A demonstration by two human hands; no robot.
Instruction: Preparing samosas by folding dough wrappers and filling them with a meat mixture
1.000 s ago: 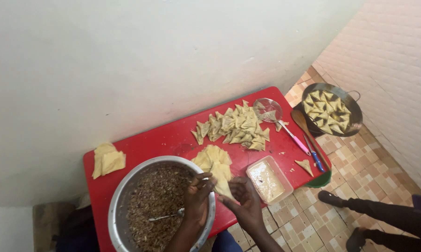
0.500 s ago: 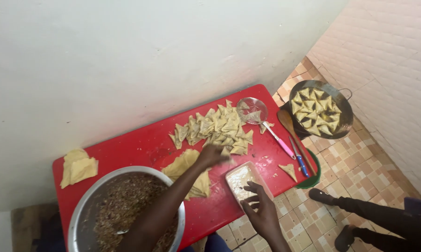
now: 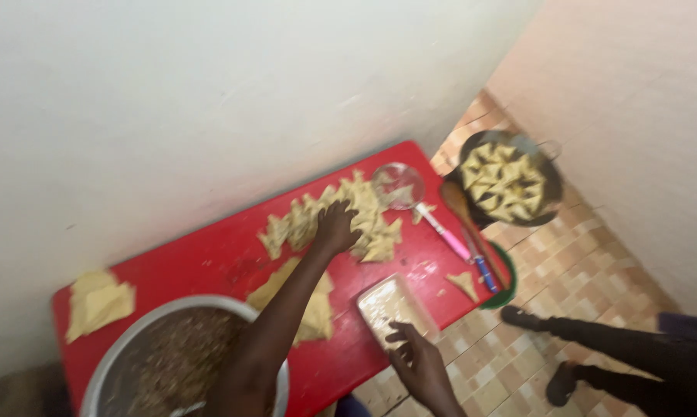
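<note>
My left hand reaches across the red table and rests on a heap of folded pastry triangles by the wall. Blur hides whether its fingers still grip one. My right hand is at the table's near edge, fingers apart, touching the end of a clear rectangular tub of pale paste. A stack of flat pastry sheets lies under my left forearm. Beside my left arm stands a metal bowl of brown minced filling.
More pastry sheets lie at the table's left end. A mesh skimmer, a wooden spoon and one loose triangle sit at the right end. A dark pan of triangles is on the tiled floor. Another person's legs stand at right.
Both hands left the bowl. My left hand carried a folded triangle out to the heap by the wall, while my right hand dropped to the clear tub. The view swung left.
</note>
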